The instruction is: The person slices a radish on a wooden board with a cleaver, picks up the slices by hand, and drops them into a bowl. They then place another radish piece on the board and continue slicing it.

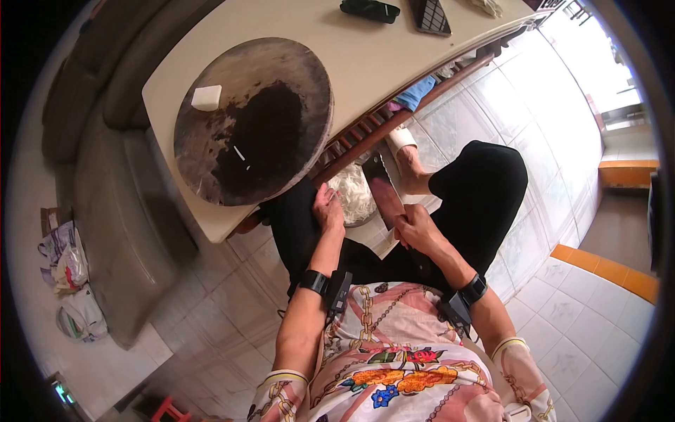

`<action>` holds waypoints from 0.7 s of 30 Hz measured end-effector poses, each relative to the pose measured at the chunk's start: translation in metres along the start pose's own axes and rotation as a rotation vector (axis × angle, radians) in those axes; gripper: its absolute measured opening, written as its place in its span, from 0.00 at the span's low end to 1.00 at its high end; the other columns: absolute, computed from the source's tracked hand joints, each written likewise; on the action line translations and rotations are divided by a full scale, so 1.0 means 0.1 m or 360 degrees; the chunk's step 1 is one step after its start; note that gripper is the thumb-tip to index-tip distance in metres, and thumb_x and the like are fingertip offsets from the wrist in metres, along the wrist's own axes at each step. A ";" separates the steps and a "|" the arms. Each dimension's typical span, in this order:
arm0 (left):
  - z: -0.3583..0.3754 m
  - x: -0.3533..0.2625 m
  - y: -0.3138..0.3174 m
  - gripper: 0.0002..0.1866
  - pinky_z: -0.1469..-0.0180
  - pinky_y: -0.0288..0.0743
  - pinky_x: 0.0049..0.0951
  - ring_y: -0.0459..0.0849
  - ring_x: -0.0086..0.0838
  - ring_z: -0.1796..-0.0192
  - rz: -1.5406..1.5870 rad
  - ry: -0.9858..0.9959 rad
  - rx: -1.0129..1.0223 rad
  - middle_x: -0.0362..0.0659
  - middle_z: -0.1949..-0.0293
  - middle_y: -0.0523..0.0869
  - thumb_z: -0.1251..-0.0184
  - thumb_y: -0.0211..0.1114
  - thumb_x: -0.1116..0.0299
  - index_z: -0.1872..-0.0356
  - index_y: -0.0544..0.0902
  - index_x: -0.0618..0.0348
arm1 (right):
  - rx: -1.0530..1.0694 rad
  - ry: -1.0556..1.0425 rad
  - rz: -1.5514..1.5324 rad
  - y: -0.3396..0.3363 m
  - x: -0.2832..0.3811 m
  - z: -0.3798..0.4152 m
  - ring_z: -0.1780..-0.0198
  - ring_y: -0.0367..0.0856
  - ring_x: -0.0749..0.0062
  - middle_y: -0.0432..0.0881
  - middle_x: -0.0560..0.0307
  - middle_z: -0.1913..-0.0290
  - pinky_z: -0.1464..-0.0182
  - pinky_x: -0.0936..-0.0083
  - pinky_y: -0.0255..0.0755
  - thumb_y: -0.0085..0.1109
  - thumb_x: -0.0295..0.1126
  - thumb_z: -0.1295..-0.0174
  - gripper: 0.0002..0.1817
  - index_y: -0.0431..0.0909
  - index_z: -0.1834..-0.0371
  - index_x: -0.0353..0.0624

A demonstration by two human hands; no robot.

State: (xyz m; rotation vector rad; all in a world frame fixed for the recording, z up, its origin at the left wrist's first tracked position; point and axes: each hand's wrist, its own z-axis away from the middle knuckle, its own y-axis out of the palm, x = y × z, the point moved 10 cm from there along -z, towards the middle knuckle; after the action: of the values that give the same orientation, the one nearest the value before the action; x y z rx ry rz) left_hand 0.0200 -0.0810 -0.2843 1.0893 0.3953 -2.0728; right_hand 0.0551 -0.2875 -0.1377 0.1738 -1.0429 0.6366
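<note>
My right hand (416, 229) grips the handle of a cleaver (384, 191), its broad blade pointing away from me between my knees. My left hand (328, 208) is at the left side of a bowl of white shreds (354, 193), its fingers loosely bent and apart, with nothing clearly in them. Up on the table, a round wooden chopping board (309, 105) bears a wide dark wet patch. A white block (207, 98) rests near the board's left edge, and a thin white strip (241, 152) lies on the wet patch.
The cream table (373, 60) carries a dark green item (370, 10) and a phone-like dark object (430, 16) at the back. A grey sofa (133, 232) stands left, with bags (67, 260) beyond. Blue cloth (415, 93) sits on the rack under the table.
</note>
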 end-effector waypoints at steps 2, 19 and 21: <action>-0.01 -0.08 0.00 0.27 0.45 0.73 0.26 0.80 0.29 0.50 -0.0178 0.0174 -0.0020 0.54 0.52 0.82 0.41 0.57 0.87 0.37 0.68 0.68 | -0.0001 0.0010 0.0018 0.00 -0.02 -0.01 0.87 0.72 0.73 0.73 0.54 0.88 0.84 0.75 0.65 0.45 0.29 0.41 0.18 0.71 0.86 0.31; -0.54 0.32 0.20 0.16 0.47 0.73 0.26 0.83 0.30 0.58 -0.0938 0.0136 0.0061 0.48 0.59 0.85 0.46 0.58 0.81 0.54 0.82 0.68 | -0.0255 0.0139 -0.0370 -0.32 -0.24 0.02 0.88 0.70 0.76 0.74 0.57 0.86 0.85 0.79 0.63 0.47 0.30 0.39 0.15 0.72 0.81 0.33; -0.64 0.43 0.22 0.16 0.48 0.73 0.25 0.84 0.31 0.57 -0.1134 0.0127 0.0082 0.48 0.58 0.85 0.44 0.56 0.81 0.53 0.82 0.68 | -0.0317 0.0169 -0.0465 -0.37 -0.30 0.00 0.88 0.70 0.76 0.74 0.57 0.86 0.85 0.79 0.63 0.47 0.30 0.38 0.15 0.72 0.81 0.34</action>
State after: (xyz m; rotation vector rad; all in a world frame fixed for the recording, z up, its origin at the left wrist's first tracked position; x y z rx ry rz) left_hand 0.0581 -0.0798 -0.3550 1.1728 0.8733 -2.6641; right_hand 0.0659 -0.3292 -0.1573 0.1141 -0.9493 0.2726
